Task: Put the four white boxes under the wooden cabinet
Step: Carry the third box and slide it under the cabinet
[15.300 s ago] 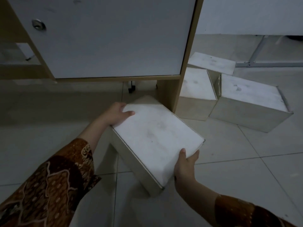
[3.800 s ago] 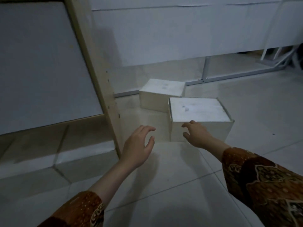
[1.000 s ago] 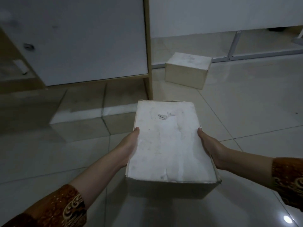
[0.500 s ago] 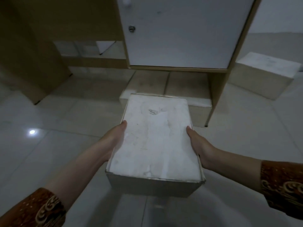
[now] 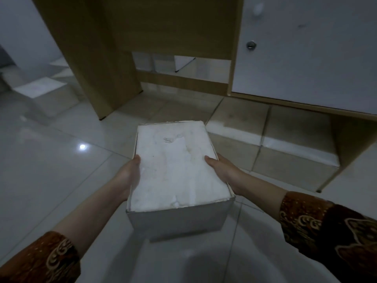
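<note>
We hold a white box [image 5: 175, 170] between both hands, above the tiled floor [image 5: 51, 170] and in front of the wooden cabinet [image 5: 306, 58]. Our left hand [image 5: 128, 176] presses flat against the box's left side, thumb resting on the top edge; our right hand [image 5: 222, 170] does the same on the right side, its thumb lying over the top rim. Both hands are closed on the box; the fingers reach down the sides, out of sight. The box is long, its short near face turned toward us and its far end pointing at the cabinet's lower edge. The top is scuffed and a little dented.

Under the cabinet, two more white boxes sit side by side on the floor, touching each other: the left one [image 5: 234, 135] just beyond the far right corner of the box we carry, the right one [image 5: 295, 152] next to the cabinet's wooden side panel [image 5: 346, 148]. Both lie partly beneath the cabinet's white door [image 5: 306, 64], which has a small round lock [image 5: 250, 45]. To the left stands a wooden panel [image 5: 89, 58] with an open space beyond it. Patterned brown sleeves [image 5: 326, 227] cover our forearms.
</note>
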A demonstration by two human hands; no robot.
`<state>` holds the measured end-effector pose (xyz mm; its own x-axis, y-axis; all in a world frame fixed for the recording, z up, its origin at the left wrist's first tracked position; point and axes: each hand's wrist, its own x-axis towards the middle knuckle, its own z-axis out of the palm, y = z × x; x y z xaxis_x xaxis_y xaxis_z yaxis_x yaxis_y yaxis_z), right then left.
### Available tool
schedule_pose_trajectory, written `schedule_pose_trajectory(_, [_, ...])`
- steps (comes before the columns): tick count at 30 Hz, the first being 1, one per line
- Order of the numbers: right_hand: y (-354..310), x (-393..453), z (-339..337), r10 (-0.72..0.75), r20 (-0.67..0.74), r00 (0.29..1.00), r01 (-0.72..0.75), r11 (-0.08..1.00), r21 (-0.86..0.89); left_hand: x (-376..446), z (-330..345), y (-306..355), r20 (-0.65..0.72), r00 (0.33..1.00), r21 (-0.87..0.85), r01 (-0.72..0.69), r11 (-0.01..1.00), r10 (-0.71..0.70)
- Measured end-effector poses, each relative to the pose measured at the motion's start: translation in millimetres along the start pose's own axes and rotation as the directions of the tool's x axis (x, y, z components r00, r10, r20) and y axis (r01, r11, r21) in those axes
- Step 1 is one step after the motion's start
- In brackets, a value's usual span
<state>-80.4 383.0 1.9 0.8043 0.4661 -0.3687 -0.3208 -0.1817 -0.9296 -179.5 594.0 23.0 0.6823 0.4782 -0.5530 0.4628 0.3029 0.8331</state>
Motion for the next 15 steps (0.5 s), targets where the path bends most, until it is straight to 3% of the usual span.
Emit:
schedule_pose_trajectory(9, [5.5,96.8,44.1,-0.062,-0.074,0.995,0.052,0.991,-0.127,119.9,-34.6,20.1,0.027,1.000,0.030,-0.014,0.999,0.013])
schedule_pose_trajectory(12, [14.6,128.2,55.8,-0.069,-0.156,0.985,0.043,0.986,-0.163,159.5,-40.8,23.6,0.079,0.997,0.040,-0.017,0.999,0.014])
schedule_pose_trajectory(15, [24.8,146.0,63.6,-0.101,-0.270,0.958,0.057,0.984,-0.167,190.9,-42.9,26.7,0.030,0.998,0.151,-0.061,0.987,0.057])
